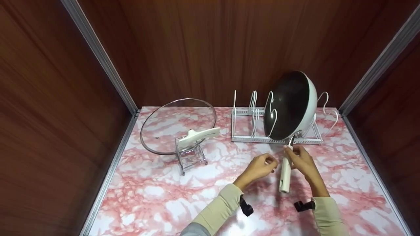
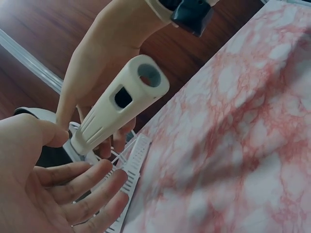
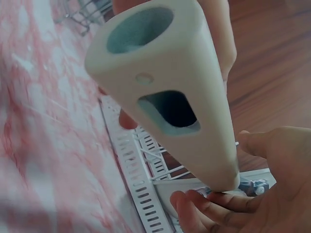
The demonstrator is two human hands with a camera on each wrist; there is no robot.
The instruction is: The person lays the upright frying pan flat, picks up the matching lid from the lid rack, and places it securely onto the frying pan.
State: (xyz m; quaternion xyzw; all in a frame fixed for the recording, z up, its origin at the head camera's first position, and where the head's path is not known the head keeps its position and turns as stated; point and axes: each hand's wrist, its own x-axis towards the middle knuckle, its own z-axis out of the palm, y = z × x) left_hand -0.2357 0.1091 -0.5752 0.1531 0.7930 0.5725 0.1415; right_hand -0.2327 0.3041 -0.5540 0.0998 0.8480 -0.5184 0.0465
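A wok (image 1: 290, 105), dark inside and pale outside, stands tilted on its edge in a white wire rack (image 1: 249, 139), its cream handle (image 1: 286, 173) sticking out toward me. My right hand (image 1: 302, 161) holds that handle near its metal neck, thumb on one side and fingers round the other. Just left of the handle is my left hand (image 1: 261, 166), loosely bent and holding nothing. In the left wrist view its fingers (image 2: 82, 194) spread below the handle's base. The handle's hollow end (image 3: 141, 29) fills much of the right wrist view.
On the left, a glass lid (image 1: 157, 153) with a metal rim and cream grip (image 1: 198, 137) leans in a small chrome wire stand (image 1: 193, 162). Wood-grain panels (image 1: 197, 49) enclose the back and sides of the red-and-white marbled tabletop (image 1: 147, 203).
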